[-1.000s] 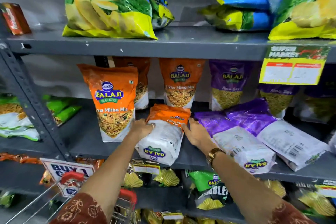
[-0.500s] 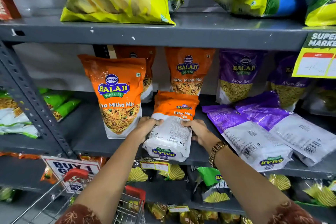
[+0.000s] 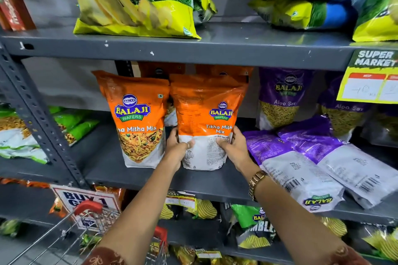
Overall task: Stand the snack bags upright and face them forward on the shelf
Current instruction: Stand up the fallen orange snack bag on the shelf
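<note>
Raised off its back since a second ago, the orange Tikha Mitha Mix bag (image 3: 207,122) now stands on its base between both hands instead of lying flat with its top pointing to the rear. The left hand (image 3: 177,148) clasps the bag's lower left edge, thumb across the white panel and fingers (image 3: 173,133) wrapped behind; the right hand (image 3: 231,146) mirrors it on the lower right edge, thumb forward, fingers (image 3: 235,133) curled round the side. Both hands are closed on the bag.

The face turned outward looks like the printed back, with fine text on the white lower part, though a logo and name show too, so I cannot say for sure it faces forward; a turn may be needed.

Just left of the left fingers, an upright orange Mitha Mix bag (image 3: 137,118) touches it. Right of the right fingers, two purple bags (image 3: 301,157) lie flat on the grey shelf (image 3: 193,180), backs up, with upright purple Aloo Sev bags (image 3: 284,97) behind. Those two flat bags appear to be the remaining work.
</note>
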A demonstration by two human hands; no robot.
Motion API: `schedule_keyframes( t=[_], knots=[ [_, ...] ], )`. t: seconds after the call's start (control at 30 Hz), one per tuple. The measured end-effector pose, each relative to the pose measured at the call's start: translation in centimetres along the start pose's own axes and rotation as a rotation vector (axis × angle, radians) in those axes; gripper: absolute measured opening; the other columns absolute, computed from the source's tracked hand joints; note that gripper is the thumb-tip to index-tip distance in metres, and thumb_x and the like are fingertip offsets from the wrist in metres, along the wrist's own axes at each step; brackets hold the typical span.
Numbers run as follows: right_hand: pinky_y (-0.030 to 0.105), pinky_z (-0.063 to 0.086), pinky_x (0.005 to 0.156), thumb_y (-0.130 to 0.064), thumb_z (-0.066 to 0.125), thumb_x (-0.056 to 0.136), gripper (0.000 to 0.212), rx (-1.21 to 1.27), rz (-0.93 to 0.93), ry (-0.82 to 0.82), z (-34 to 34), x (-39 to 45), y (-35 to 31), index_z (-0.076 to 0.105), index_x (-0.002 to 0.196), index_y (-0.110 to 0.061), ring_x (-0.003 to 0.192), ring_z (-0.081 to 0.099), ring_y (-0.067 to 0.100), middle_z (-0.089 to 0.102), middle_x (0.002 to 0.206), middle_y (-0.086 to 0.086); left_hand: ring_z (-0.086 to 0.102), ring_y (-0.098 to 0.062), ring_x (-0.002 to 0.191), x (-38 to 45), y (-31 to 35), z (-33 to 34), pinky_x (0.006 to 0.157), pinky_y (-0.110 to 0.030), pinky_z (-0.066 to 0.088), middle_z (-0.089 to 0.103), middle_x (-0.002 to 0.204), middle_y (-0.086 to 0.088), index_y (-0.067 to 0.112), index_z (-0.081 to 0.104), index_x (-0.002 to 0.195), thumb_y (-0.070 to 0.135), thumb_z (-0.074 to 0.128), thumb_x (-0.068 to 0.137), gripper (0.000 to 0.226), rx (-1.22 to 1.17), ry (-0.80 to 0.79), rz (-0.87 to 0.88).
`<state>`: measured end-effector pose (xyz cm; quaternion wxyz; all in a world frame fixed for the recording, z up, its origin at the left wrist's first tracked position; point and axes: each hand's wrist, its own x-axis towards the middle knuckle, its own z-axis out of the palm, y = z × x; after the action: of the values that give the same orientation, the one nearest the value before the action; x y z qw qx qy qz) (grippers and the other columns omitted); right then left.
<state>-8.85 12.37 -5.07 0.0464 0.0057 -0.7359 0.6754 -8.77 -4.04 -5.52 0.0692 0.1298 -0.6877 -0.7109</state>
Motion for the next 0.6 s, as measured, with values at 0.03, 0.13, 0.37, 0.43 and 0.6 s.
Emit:
schedule_keyframes(
  t=[0.03,0.13,0.37,0.43,0.6],
  knots=[
    [0.052,0.045,0.1,-0.002,0.067,0.078,0.04,-0.007,-0.005,-0.006,0.0,-0.1,0.1,0.051,0.111,-0.019,0.11,0.06,0.026,0.064,0.117,0.011,0.056,-0.024,0.106,-0.1,-0.1,0.1,0.098,-0.039,0.046,0.06,0.117,-0.007,0.014,0.047,0.127,-0.009,0.064,0.074,0.06,-0.006,-0.002,0.005],
    [0.052,0.045,0.1,-0.004,0.066,0.078,0.042,-0.024,-0.028,-0.013,0.1,-0.2,0.2,0.05,0.116,-0.017,0.11,0.06,0.026,0.064,0.118,0.011,0.056,-0.022,0.104,-0.1,0.0,0.1,0.093,-0.035,0.046,0.06,0.115,-0.004,0.013,0.048,0.127,-0.009,0.063,0.075,0.058,-0.002,-0.013,0.02],
    [0.043,0.047,0.097,0.001,0.064,0.078,0.04,0.043,0.001,0.099,-0.4,-0.6,-0.2,0.05,0.112,-0.016,0.108,0.058,0.023,0.062,0.112,0.006,0.054,-0.023,0.093,-1.3,1.7,-0.3,0.082,-0.03,0.044,0.07,0.084,0.001,0.014,0.056,0.093,-0.011,0.038,0.079,0.034,-0.159,-0.159,-0.057],
    [0.037,0.046,0.094,-0.005,0.063,0.08,0.046,-0.018,-0.09,0.229,-0.5,-1.3,0.3,0.047,0.122,-0.013,0.108,0.054,0.019,0.057,0.117,0.005,0.052,-0.023,0.087,-1.4,2.1,-0.7,0.073,-0.028,0.04,0.072,0.075,0.0,0.011,0.057,0.089,-0.003,0.027,0.081,0.035,-0.332,-0.094,-0.099],
    [0.043,0.051,0.084,-0.023,0.066,0.08,0.044,-0.214,-0.254,0.297,0.5,-2.8,1.9,0.044,0.118,-0.013,0.1,0.052,0.02,0.047,0.115,0.004,0.05,-0.019,0.109,-1.5,1.2,0.2,0.096,-0.035,0.037,0.053,0.127,0.003,0.018,0.06,0.106,0.034,0.022,0.097,0.043,-0.248,-0.091,-0.168]
  ],
)
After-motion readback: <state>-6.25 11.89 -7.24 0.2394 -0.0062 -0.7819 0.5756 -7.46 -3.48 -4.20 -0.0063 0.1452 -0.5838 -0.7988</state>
